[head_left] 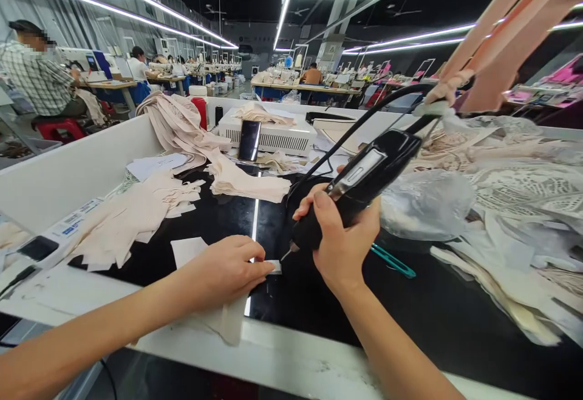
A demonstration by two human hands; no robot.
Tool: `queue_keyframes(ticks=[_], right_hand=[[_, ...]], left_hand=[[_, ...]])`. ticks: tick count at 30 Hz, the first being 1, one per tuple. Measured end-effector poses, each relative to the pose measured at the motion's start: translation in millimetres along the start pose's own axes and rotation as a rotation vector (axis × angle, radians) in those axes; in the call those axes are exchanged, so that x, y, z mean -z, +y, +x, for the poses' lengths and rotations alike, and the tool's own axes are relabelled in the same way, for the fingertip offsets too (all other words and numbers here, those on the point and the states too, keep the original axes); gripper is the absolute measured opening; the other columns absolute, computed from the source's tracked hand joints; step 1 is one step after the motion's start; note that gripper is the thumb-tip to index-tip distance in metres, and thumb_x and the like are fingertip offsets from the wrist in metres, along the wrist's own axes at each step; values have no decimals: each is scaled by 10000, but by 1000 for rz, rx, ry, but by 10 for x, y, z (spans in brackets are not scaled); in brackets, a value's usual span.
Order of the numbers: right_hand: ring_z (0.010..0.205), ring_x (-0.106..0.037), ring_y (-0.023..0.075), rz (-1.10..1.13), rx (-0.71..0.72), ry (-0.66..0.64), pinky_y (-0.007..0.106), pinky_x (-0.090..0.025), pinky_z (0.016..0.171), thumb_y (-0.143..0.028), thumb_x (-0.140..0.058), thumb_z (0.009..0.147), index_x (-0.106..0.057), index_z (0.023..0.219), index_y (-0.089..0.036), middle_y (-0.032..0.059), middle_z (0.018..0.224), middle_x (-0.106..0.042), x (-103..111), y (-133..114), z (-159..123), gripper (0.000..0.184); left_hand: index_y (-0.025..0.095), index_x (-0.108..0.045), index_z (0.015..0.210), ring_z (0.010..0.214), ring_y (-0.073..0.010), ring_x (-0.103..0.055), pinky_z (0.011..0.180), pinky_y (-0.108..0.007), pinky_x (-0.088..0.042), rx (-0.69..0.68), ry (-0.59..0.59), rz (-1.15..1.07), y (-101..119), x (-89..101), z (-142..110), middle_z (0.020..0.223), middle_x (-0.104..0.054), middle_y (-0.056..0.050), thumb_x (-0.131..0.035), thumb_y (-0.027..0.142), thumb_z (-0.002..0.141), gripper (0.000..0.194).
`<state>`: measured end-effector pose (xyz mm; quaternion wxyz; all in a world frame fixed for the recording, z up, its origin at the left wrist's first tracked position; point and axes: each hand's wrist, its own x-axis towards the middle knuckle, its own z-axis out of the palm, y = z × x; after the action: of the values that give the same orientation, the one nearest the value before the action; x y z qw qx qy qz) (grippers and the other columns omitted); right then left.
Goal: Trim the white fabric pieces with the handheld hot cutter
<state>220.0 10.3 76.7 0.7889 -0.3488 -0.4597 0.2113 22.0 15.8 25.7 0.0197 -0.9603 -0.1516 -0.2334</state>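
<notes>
In the head view, my right hand [346, 242] is wrapped around a black corded hand tool [373, 172], held tilted, with its thin metal tip pointing down and left. The tip is close to a small whitish piece [275, 267] on the black tabletop; I cannot tell whether they touch. My left hand [232, 263] pinches that small piece between thumb and fingers. Under my left hand and wrist lies a pale beige fabric piece [230, 324], partly hidden. A teal thread snipper or cutter [394, 261] rests right of my right hand.
Stacked beige fabric pieces [136, 212] lie left, with more [250, 183] farther back. A phone [249, 140] leans against a white vented box [273, 130]. Clear plastic bags [428, 203] and lace pieces crowd the right. Peach strips [505, 42] hang from above by the tool's cord.
</notes>
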Motion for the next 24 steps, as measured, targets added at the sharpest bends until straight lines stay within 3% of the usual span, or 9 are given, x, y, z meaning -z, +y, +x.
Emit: queue_keyframes(ticks=[9, 24], right_hand=[[525, -635, 105, 2, 7, -42, 254, -584, 513, -277, -849, 832, -574, 984, -275, -104, 743, -695, -16, 56, -34, 314], [532, -638, 108, -19, 42, -54, 266, -586, 525, -246, -830, 841, -560, 962, -273, -106, 732, -690, -21, 59, -65, 297]], left_hand=[[186, -748, 1275, 945, -231, -669, 891, -364, -598, 2, -75, 36, 8, -114, 24, 1052, -703, -49, -721, 226, 1078, 203], [168, -733, 1226, 930, -236, -683, 832, -373, -603, 30, -61, 108, -9, -190, -22, 1062, -682, -57, -711, 285, 1098, 175]])
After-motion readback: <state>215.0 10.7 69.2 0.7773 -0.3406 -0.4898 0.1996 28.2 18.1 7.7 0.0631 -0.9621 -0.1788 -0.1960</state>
